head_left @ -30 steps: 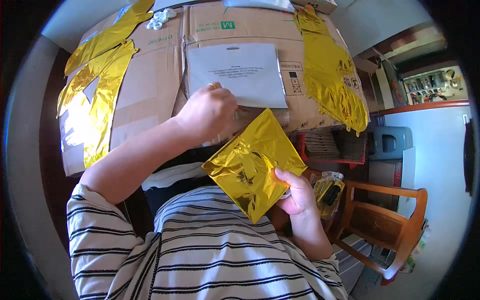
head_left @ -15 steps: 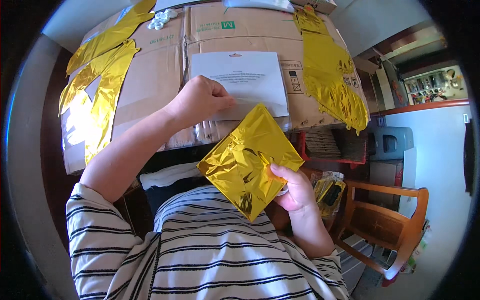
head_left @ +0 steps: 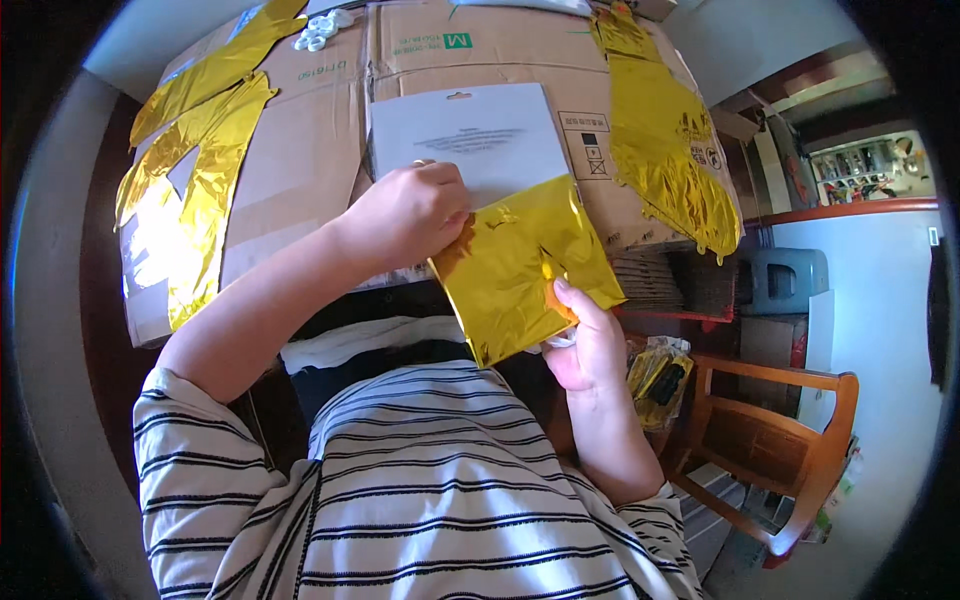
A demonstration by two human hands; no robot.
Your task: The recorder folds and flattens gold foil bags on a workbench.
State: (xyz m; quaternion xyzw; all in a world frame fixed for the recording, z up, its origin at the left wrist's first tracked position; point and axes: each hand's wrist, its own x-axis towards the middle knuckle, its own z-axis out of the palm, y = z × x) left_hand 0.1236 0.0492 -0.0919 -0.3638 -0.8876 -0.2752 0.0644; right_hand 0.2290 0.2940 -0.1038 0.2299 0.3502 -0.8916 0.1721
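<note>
My right hand (head_left: 585,345) grips a folded square of gold foil (head_left: 525,270), thumb on top and fingers beneath, with a bit of white showing by them. The foil's far edge lies against the lower part of a flat white package (head_left: 470,135), which has a hang slot and small print. My left hand (head_left: 418,212) is closed with bent fingers at that package's lower left edge, beside the foil's corner. It appears to pinch the package's edge, though the fingertips are partly hidden.
Beneath is a large cardboard surface (head_left: 300,150). Gold foil balloons (head_left: 205,185) lie at left, another gold foil piece (head_left: 660,140) at right. Small white rolls (head_left: 318,32) sit at the back. A wooden chair (head_left: 770,440) and a grey-blue stool (head_left: 785,280) stand right.
The right hand has turned the foil square and pushed it away from me, onto the package's lower part. The left hand has shifted slightly nearer, and the package has tilted.
</note>
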